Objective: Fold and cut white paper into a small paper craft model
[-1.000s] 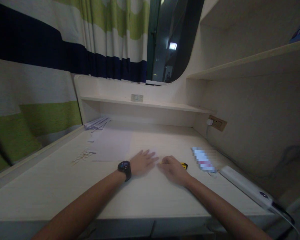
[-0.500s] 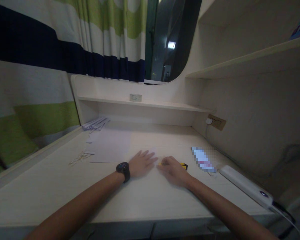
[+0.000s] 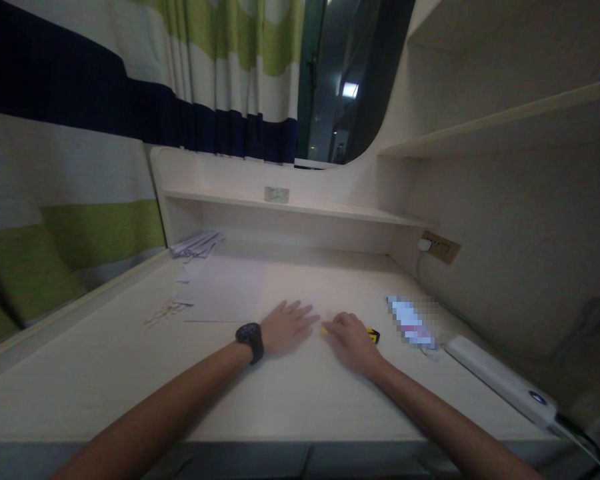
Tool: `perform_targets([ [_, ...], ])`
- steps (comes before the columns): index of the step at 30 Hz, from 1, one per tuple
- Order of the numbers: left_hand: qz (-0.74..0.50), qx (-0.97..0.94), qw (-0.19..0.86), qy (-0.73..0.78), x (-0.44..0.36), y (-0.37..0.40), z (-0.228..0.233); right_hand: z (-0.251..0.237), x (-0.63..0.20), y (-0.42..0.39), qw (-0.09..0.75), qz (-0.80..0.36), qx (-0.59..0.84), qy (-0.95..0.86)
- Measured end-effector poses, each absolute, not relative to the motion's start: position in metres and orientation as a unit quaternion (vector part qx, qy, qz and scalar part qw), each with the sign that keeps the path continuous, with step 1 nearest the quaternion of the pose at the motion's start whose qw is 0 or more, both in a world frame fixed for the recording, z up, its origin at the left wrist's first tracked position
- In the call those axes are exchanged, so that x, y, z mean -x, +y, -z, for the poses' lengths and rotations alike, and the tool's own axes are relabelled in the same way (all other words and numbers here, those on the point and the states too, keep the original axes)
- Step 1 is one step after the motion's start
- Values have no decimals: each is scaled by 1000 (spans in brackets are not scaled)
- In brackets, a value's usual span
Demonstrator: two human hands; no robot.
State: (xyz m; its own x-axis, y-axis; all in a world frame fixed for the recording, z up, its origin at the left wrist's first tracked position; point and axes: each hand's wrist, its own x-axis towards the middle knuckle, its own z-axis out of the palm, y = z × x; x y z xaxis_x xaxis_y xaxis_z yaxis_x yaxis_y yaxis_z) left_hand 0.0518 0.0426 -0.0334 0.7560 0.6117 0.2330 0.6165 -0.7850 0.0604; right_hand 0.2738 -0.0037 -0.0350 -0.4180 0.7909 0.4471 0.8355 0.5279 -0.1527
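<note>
Fingers [image 3: 304, 313] of the left hand [image 3: 280, 330] lie slightly spread, palm down on the desk [image 3: 265, 400]; those of the right hand [image 3: 355, 345] curl around a yellow-and-black tool [image 3: 374, 335], nearer the desk's right edge than its left. If that grip slipped leftward, the yellow end could jab the left hand. The 2 forearms [image 3: 165, 407] slant inward over the front edge.

Surface [image 3: 260, 403]: pale, faint wood grain, flat. White paper sheets [image 3: 225, 287] lie left of centre; folded-paper stack [image 3: 195, 245] at back-left corner. Thin cream strands [image 3: 166, 311] loose just left of the sheets. Right side: phone [image 3: 411, 323], screen pixelated; near it a long white power-strip-like unit [image 3: 500, 381], set at an angle. Back shelf [image 3: 340, 209] carries a small marbled block [image 3: 277, 194].
</note>
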Motion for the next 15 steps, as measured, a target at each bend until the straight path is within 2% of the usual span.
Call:
perform_targets([
  [15,87,947,24,-308,-51,44,31,36,-282,10,261,17,399,-879],
])
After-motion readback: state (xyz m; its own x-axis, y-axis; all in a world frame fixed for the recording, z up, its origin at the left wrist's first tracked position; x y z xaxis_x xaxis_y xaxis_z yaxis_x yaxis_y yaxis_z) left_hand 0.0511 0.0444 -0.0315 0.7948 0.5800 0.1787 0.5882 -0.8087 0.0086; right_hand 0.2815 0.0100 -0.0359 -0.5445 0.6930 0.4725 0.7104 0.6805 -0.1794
